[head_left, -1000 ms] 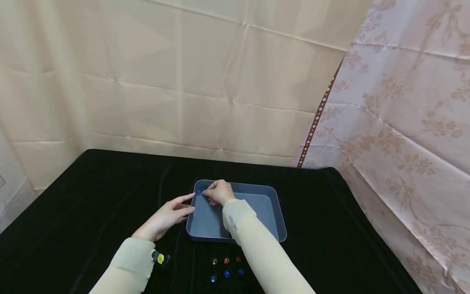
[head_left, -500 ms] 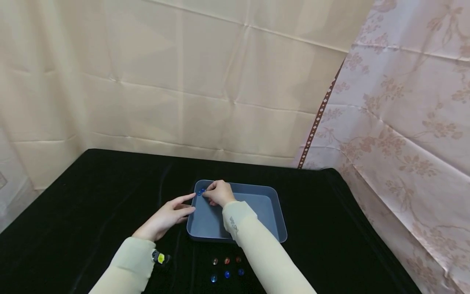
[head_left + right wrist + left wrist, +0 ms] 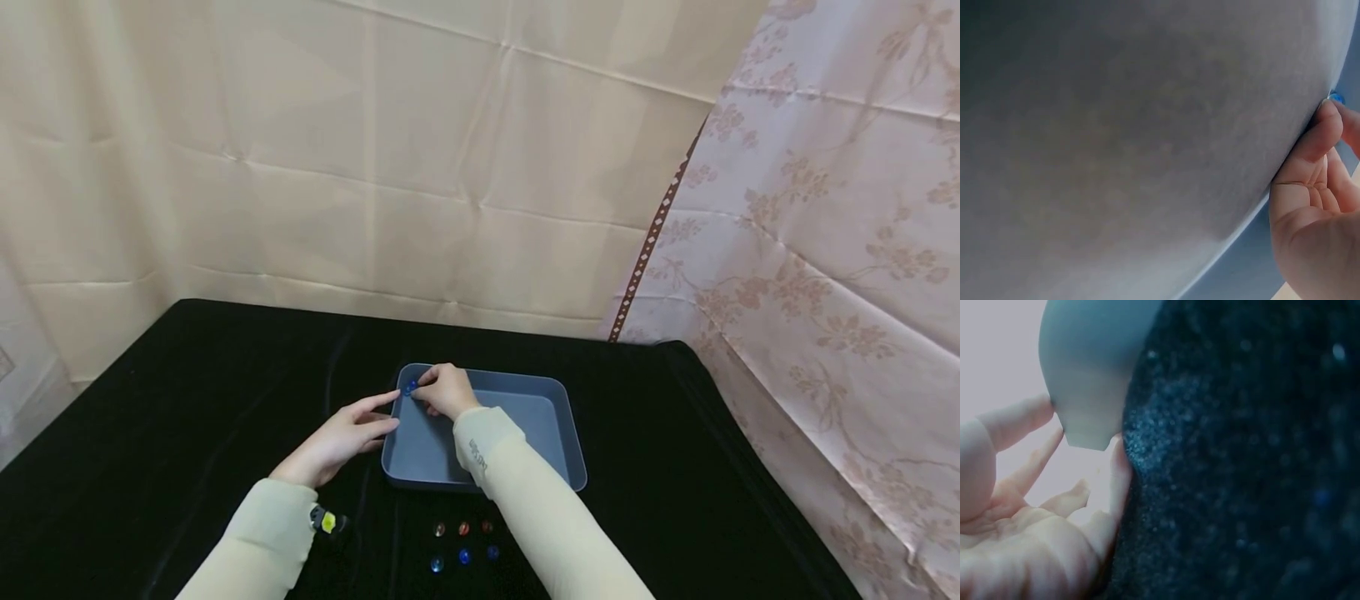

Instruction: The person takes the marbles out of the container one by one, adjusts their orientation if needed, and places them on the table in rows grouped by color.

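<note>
A shallow blue-grey tray [image 3: 528, 429] lies on the black cloth. My right hand [image 3: 448, 392] reaches into its back left corner, pinching a small blue glass marble [image 3: 1337, 98] between thumb and forefinger; the fingertips partly hide it. Other blue marbles [image 3: 409, 388] sit close together in that corner, right at those fingertips. My left hand [image 3: 337, 440] is at the tray's left side, its fingers extended and apart. In the left wrist view, its fingertips touch the outer wall of the tray [image 3: 1088, 394].
In front of the tray, marbles lie on the cloth in two short rows: clear and reddish ones [image 3: 463, 528] behind, blue ones [image 3: 465, 557] nearer. A dark strap with a yellow-green piece [image 3: 328, 522] is at my left wrist. Curtains [image 3: 420, 192] hang behind the table.
My right fingertips have shifted very slightly left, closer to the marbles in the corner. The left hand stays at the tray's side, and the marbles on the cloth have not moved.
</note>
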`<control>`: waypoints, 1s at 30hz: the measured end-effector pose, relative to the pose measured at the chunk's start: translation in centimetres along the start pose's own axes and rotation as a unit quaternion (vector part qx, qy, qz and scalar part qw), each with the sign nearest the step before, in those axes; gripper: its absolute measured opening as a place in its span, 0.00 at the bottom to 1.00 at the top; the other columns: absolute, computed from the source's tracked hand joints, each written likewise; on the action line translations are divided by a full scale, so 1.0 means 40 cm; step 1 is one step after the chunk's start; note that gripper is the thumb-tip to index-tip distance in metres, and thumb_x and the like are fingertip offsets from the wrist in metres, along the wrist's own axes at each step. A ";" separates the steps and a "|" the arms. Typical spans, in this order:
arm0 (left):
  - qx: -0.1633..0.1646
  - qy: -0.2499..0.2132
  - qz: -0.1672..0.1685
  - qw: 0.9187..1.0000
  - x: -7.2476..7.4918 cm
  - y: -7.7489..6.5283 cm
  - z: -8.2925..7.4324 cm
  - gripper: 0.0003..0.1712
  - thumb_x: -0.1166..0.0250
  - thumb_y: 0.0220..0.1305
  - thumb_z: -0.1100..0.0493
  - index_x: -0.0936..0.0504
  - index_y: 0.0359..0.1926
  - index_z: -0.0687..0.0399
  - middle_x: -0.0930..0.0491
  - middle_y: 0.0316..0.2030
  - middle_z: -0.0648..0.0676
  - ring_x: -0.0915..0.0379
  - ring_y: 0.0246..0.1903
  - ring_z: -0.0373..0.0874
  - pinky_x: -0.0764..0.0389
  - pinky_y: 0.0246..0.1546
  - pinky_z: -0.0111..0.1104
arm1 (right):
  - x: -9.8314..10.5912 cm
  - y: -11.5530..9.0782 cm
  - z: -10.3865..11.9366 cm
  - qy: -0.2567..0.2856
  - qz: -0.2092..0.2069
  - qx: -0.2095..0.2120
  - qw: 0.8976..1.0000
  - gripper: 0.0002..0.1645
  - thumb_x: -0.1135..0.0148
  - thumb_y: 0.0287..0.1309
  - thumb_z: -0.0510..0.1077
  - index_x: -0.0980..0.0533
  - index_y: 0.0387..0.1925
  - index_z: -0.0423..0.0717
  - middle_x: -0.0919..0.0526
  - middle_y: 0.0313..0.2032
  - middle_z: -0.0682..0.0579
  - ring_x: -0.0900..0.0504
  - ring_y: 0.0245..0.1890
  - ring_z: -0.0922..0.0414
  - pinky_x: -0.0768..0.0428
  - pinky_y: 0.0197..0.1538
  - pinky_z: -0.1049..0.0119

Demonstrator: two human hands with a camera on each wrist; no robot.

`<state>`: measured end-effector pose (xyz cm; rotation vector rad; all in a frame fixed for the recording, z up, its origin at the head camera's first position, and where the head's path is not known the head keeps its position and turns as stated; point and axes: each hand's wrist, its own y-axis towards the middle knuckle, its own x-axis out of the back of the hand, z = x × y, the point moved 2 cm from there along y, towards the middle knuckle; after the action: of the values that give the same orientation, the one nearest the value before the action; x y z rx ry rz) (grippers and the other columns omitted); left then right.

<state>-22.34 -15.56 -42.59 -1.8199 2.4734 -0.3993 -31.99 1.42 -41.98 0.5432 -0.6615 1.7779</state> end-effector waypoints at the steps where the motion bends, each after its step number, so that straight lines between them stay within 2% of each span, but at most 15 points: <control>1: -0.001 0.002 0.002 1.000 0.000 0.000 -0.001 0.32 0.46 0.75 0.53 0.41 0.76 0.50 0.31 0.64 0.67 0.27 0.61 0.56 0.28 0.66 0.52 | 0.000 0.002 0.000 -0.002 0.003 0.000 1.000 0.14 0.31 0.60 0.43 0.17 0.46 0.41 0.15 0.27 0.52 0.20 0.18 0.61 0.18 0.25 0.72; 11: 0.003 -0.008 0.011 1.000 0.003 0.004 0.001 0.34 0.45 0.74 0.52 0.42 0.76 0.50 0.36 0.67 0.68 0.31 0.64 0.59 0.28 0.66 0.53 | -0.009 0.020 -0.010 -0.015 0.014 0.021 1.000 0.17 0.31 0.59 0.42 0.18 0.50 0.44 0.18 0.20 0.51 0.22 0.15 0.60 0.23 0.21 0.72; 17: 0.009 -0.015 0.012 1.000 0.007 0.009 0.005 0.34 0.44 0.72 0.52 0.42 0.76 0.49 0.36 0.68 0.67 0.30 0.64 0.58 0.28 0.67 0.52 | -0.009 0.017 -0.008 -0.028 0.024 0.030 0.999 0.17 0.32 0.60 0.42 0.19 0.52 0.46 0.20 0.18 0.52 0.23 0.15 0.60 0.24 0.21 0.73; 20: 0.005 -0.014 0.016 1.000 0.008 0.009 0.004 0.34 0.44 0.73 0.52 0.42 0.76 0.50 0.37 0.68 0.68 0.30 0.64 0.58 0.29 0.67 0.52 | -0.009 0.014 -0.005 -0.041 0.029 0.030 0.998 0.18 0.33 0.61 0.43 0.19 0.53 0.47 0.18 0.22 0.50 0.23 0.16 0.60 0.24 0.21 0.73; 25: 0.005 -0.015 0.016 1.000 0.007 0.008 0.002 0.33 0.46 0.74 0.53 0.41 0.76 0.50 0.39 0.70 0.67 0.30 0.64 0.58 0.29 0.67 0.53 | -0.010 0.011 -0.003 -0.061 0.034 0.037 0.997 0.18 0.34 0.62 0.45 0.20 0.54 0.49 0.16 0.39 0.49 0.20 0.21 0.59 0.21 0.25 0.72; 30: 0.005 -0.011 0.016 1.000 0.006 0.005 0.002 0.33 0.45 0.74 0.52 0.42 0.76 0.50 0.37 0.68 0.68 0.30 0.64 0.58 0.28 0.66 0.52 | -0.015 0.012 -0.004 -0.067 0.039 0.041 0.996 0.18 0.34 0.63 0.46 0.20 0.54 0.50 0.16 0.40 0.49 0.20 0.23 0.59 0.20 0.26 0.72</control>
<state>-22.59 -15.75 -42.68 -1.7674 2.4782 -0.3861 -32.29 0.97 -42.56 0.7059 -0.7138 1.8587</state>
